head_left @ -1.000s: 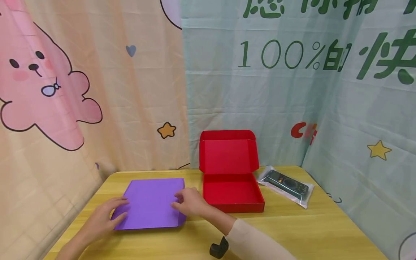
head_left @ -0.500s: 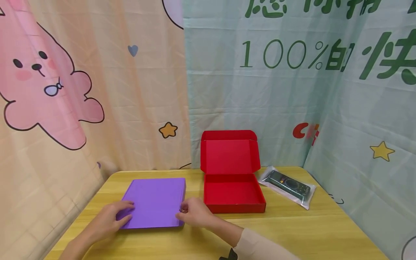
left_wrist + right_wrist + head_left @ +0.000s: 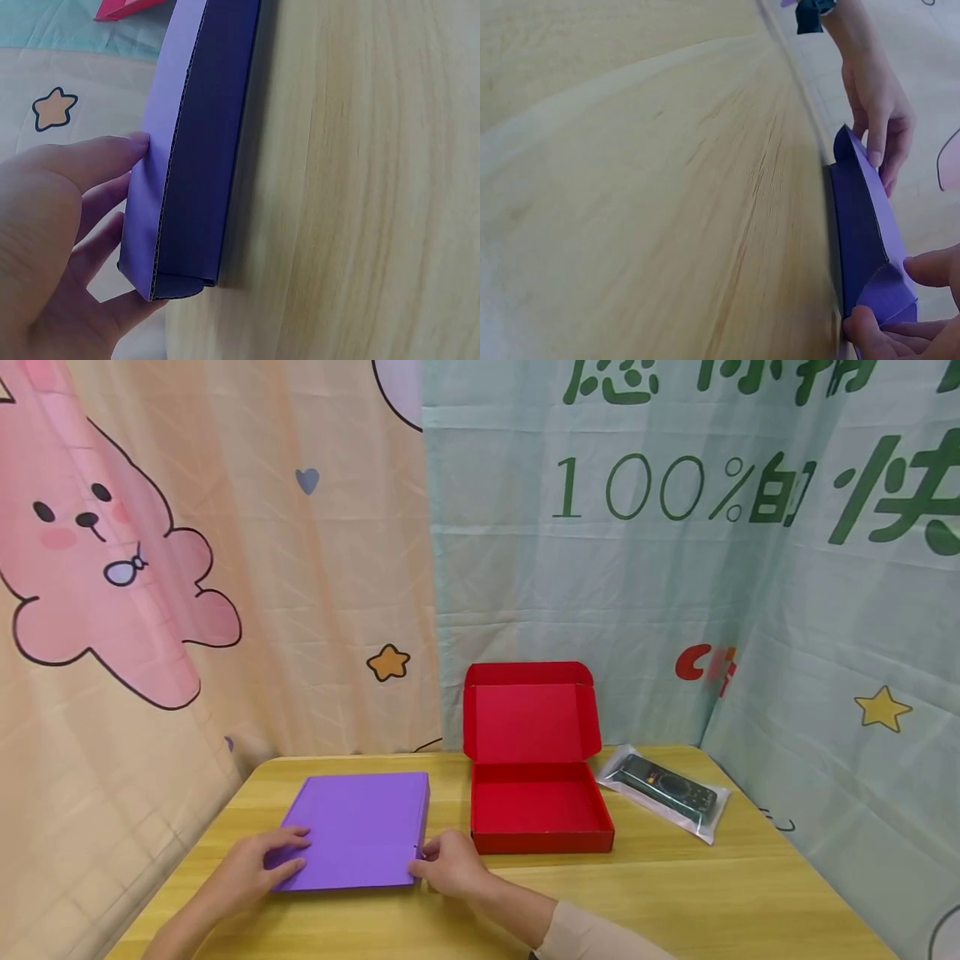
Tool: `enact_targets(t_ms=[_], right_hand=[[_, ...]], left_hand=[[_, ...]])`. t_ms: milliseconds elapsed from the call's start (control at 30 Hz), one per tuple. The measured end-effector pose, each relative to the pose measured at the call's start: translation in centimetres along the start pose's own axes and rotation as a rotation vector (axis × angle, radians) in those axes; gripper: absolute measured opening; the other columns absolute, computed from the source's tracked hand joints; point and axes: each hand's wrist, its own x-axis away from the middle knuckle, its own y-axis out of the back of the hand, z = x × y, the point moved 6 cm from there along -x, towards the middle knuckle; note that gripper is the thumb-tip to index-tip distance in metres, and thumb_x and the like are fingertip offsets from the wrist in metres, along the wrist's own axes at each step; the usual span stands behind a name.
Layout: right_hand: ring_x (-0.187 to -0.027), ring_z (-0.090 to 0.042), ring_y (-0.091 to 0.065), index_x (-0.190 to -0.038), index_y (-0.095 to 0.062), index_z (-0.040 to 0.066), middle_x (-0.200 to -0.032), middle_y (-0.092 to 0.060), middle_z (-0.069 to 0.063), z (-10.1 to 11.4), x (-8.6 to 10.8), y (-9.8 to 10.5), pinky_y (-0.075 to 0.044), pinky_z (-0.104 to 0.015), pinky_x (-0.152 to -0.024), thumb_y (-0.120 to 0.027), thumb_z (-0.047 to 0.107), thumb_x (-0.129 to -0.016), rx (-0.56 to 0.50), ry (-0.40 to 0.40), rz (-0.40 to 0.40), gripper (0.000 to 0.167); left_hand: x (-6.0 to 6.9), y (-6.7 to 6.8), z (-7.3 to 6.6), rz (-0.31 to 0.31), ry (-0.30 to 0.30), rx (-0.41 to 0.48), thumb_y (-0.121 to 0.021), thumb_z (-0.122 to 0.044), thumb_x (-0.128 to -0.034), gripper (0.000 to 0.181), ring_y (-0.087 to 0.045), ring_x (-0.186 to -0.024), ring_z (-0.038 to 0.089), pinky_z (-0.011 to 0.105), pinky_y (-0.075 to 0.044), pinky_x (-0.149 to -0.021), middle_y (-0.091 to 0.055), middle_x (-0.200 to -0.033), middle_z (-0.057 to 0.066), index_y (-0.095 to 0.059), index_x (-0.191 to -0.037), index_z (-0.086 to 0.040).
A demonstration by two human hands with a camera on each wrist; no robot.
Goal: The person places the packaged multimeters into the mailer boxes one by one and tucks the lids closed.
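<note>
A purple cardboard box (image 3: 360, 827) lies at the left of the table with its lid down. My left hand (image 3: 251, 864) holds its left side, thumb on the lid and other fingers round the edge. At the near right corner, my right hand (image 3: 453, 864) pinches the cardboard between thumb and fingers. From the right wrist view, a small corner flap (image 3: 889, 292) sticks out between those fingers. The front side (image 3: 199, 165) looks dark in the left wrist view, below the lid's cut edge. Another corner flap (image 3: 176, 287) bends out at the left end.
A red cardboard box (image 3: 542, 806) stands with its lid raised, right of the purple one. Beyond it lies a black multimeter (image 3: 667, 783) in a clear plastic bag. Printed curtains (image 3: 360, 568) hang behind the wooden table (image 3: 675, 893).
My right hand has moved from the lid's right edge down towards the near right corner. My left hand has shifted slightly right in view and keeps its hold.
</note>
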Motion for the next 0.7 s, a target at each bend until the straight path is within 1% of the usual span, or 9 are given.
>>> enact_targets(t_ms=[100,200,300,400,567,700], right_hand=[[-0.057,-0.015,-0.064,-0.092,-0.078,-0.004,-0.068,-0.068,0.001,-0.21,0.01,-0.17,-0.048,-0.024,-0.049,-0.084,0.008,-0.086,-0.048,-0.004,-0.015,0.014],[-0.059,-0.015,-0.065,-0.091,-0.078,-0.004,-0.070,-0.069,0.001,-0.26,0.00,-0.18,-0.051,-0.025,-0.051,-0.085,0.006,-0.085,-0.079,-0.010,-0.026,0.014],[-0.062,-0.015,-0.066,-0.092,-0.079,-0.004,-0.074,-0.069,0.000,-0.43,-0.02,-0.09,-0.054,-0.026,-0.054,-0.086,0.006,-0.084,-0.096,-0.036,-0.038,0.014],[-0.063,-0.014,-0.066,-0.092,-0.079,-0.003,-0.076,-0.069,0.000,-0.65,-0.01,-0.07,-0.055,-0.027,-0.057,-0.086,0.006,-0.084,-0.107,-0.063,-0.049,0.014],[-0.062,-0.012,-0.064,-0.088,-0.079,-0.001,-0.074,-0.069,0.000,-0.95,0.09,-0.19,-0.054,-0.025,-0.056,-0.086,0.006,-0.083,-0.138,-0.111,-0.060,0.011],[-0.065,-0.014,-0.069,-0.090,-0.078,-0.003,-0.078,-0.069,-0.002,-0.96,0.20,-0.22,-0.059,-0.029,-0.062,-0.086,0.004,-0.083,-0.198,-0.150,-0.059,0.012]], left_hand=[[0.10,0.07,-0.04,0.013,0.028,0.002,-0.089,-0.007,-0.0788,0.025,-0.070,-0.107,0.032,0.000,-0.026,-0.096,-0.075,-0.115,0.010,-0.081,-0.103,-0.011],[0.04,0.11,-0.10,0.028,0.055,0.003,-0.088,-0.008,-0.0803,0.024,-0.069,-0.108,0.037,0.000,-0.025,-0.095,-0.075,-0.116,0.010,-0.081,-0.103,-0.011],[-0.03,0.03,-0.05,0.045,0.082,0.007,-0.088,-0.009,-0.0808,0.023,-0.068,-0.109,0.042,0.000,-0.025,-0.094,-0.075,-0.117,0.009,-0.081,-0.103,-0.013],[-0.03,-0.08,0.12,0.043,0.092,0.003,-0.089,-0.010,-0.0799,0.024,-0.068,-0.110,0.040,0.000,-0.026,-0.094,-0.075,-0.117,0.008,-0.081,-0.102,-0.014],[0.13,-0.20,0.14,0.029,0.085,0.007,-0.089,-0.008,-0.0788,0.024,-0.069,-0.109,0.039,0.000,-0.025,-0.094,-0.075,-0.116,0.010,-0.081,-0.100,-0.013],[0.13,-0.18,0.02,0.057,0.120,0.025,-0.088,-0.009,-0.0806,0.022,-0.067,-0.111,0.043,0.000,-0.025,-0.094,-0.074,-0.118,0.011,-0.081,-0.101,-0.013]])
